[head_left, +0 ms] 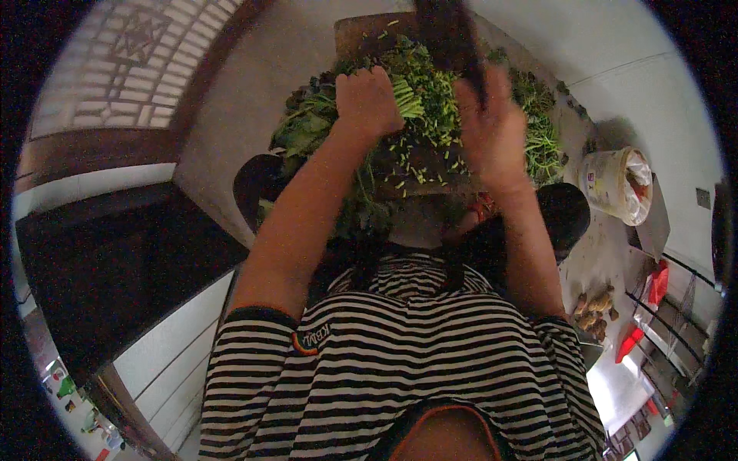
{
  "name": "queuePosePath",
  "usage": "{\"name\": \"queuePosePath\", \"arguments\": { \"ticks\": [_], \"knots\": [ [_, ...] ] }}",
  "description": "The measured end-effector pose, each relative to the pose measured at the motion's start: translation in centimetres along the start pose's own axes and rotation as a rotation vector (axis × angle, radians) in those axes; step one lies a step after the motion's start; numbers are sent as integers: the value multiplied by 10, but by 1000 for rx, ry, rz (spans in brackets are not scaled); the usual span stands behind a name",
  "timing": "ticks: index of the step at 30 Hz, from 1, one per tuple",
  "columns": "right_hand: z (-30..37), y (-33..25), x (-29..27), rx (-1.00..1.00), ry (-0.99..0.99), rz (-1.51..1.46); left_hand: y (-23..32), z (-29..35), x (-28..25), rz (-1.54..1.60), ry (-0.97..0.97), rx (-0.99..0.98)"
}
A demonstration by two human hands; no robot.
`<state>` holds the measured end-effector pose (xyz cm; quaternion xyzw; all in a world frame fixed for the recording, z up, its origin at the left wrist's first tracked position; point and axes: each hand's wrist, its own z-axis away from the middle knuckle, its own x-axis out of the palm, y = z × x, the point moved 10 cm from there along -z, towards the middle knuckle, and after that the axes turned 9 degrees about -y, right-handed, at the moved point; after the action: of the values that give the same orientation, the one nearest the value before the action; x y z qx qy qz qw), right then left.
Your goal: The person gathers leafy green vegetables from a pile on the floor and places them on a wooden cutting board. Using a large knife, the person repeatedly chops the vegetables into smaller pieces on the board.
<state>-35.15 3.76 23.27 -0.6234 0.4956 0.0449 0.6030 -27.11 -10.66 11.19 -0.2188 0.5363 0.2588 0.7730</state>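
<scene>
My left hand (pixel 369 100) is closed around a bunch of green stems (pixel 407 98), whose cut ends point right. The stems lie over a dark wooden chopping board (pixel 357 37). Leaves of the bunch (pixel 304 127) spread out to the left of my wrist. In my right hand (pixel 492 127) is a knife with a broad dark blade (pixel 450 42), blurred by motion, pointing away from me to the right of the stems. Chopped green pieces (pixel 434 123) are heaped between my hands and scattered on the board's near part.
More greens (pixel 544 146) lie on the floor right of the board. A whitish bucket (pixel 607 184) with a plastic bag stands by the right wall. Several small brownish shapes, perhaps ducklings (pixel 596 307), are at the lower right. A black-topped cabinet (pixel 123 261) stands left.
</scene>
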Motion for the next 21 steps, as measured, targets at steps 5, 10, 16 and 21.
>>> {"name": "queuePosePath", "arguments": {
  "ticks": [5,10,16,21],
  "knots": [
    [12,7,-9,50,149,-169,4,-4,-4,38,-138,19],
    [15,29,63,68,-235,145,-1,2,-6,68,-4,47],
    [17,-18,-38,49,227,-295,-8,-7,4,94,-37,-16],
    [33,35,61,126,-191,76,-10,-5,4,142,61,43]
  ]
}}
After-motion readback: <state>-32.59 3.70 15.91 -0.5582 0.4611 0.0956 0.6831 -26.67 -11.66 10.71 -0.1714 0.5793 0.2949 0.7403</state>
